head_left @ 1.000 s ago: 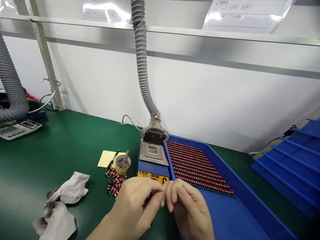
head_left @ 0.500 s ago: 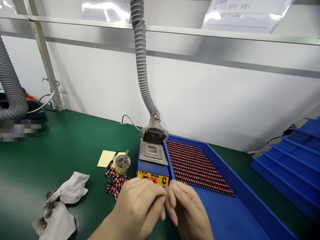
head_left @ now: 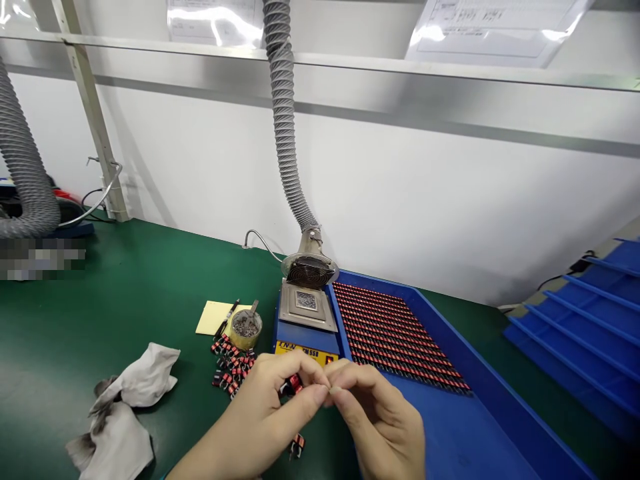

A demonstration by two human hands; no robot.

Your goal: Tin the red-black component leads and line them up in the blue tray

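My left hand (head_left: 273, 413) and my right hand (head_left: 377, 417) meet in front of the solder pot (head_left: 306, 333), thumbs and forefingers pinched tip to tip. Whatever lies between the fingertips is too small to make out. Through the gap between my left thumb and forefinger shows a red-and-black coil (head_left: 294, 384); I cannot tell whether it is held or lies on the table. Another small coil (head_left: 297, 445) sits on the table below my left hand. A heap of such coils (head_left: 233, 367) lies left of my left hand.
Rows of red-and-black coils (head_left: 395, 333) fill the back of a blue tray (head_left: 450, 427) at right. A fume extraction hose (head_left: 284, 127) hangs over the pot. A cup of grey bits (head_left: 246, 329), yellow paper (head_left: 209, 319), a pen (head_left: 227, 317) and stained white gloves (head_left: 135, 380) lie left.
Both hands have turned and spread slightly so the thumbs show on top, fingertips still together. The coil behind my left fingers and one below have come into view.
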